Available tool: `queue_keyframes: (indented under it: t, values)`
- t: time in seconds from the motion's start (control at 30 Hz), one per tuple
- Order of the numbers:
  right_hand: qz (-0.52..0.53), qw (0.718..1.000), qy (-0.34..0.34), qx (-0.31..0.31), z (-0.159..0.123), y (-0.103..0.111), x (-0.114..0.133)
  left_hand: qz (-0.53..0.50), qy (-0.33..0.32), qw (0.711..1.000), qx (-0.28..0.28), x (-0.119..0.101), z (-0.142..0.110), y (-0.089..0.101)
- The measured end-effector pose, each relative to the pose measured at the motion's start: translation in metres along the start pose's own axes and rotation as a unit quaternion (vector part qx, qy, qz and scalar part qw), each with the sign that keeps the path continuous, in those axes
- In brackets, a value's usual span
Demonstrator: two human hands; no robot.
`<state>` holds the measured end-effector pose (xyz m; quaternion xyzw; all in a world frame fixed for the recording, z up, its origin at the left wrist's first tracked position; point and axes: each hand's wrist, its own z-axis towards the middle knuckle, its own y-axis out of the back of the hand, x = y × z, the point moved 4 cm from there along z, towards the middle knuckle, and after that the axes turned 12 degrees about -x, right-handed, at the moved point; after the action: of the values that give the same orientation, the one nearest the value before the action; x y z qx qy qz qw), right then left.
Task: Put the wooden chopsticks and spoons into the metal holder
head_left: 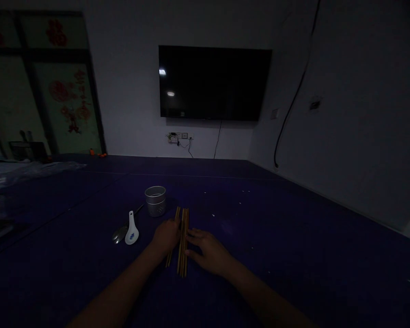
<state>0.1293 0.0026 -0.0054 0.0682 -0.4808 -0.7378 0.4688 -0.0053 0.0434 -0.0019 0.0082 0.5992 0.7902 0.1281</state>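
Several wooden chopsticks lie side by side on the dark blue surface, pointing away from me. My left hand is closed over a few separate chopsticks just left of that bundle, its fingertips partly hidden. From the other side, my right hand rests its outstretched fingers and thumb against the bundle's right edge. Left of my left hand lie a white soup spoon with a blue mark and a metal spoon partly behind it. A silver metal cup stands upright beyond my left hand.
The dark blue surface stretches to the walls, with small white scraps on it. Clear plastic sheeting lies at the far left. A television hangs on the far wall, above sockets and cables.
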Motion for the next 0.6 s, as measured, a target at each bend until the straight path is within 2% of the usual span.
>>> queue_keyframes:
  t: [0.17,0.4,0.6]
  values:
    - [-0.001,1.000,-0.006,0.010,-0.0006,0.0000,-0.0011,-0.002,0.014,1.000,0.007,0.0002,0.0003,0.0022]
    - [-0.012,1.000,-0.008,0.006,-0.0016,-0.0033,-0.0048,0.054,-0.030,0.998,0.005,-0.0014,-0.0018,0.0028]
    - [-0.015,1.000,-0.008,0.009,-0.0011,-0.0028,-0.0030,0.064,-0.027,0.998,0.005,-0.0029,-0.0008,0.0027]
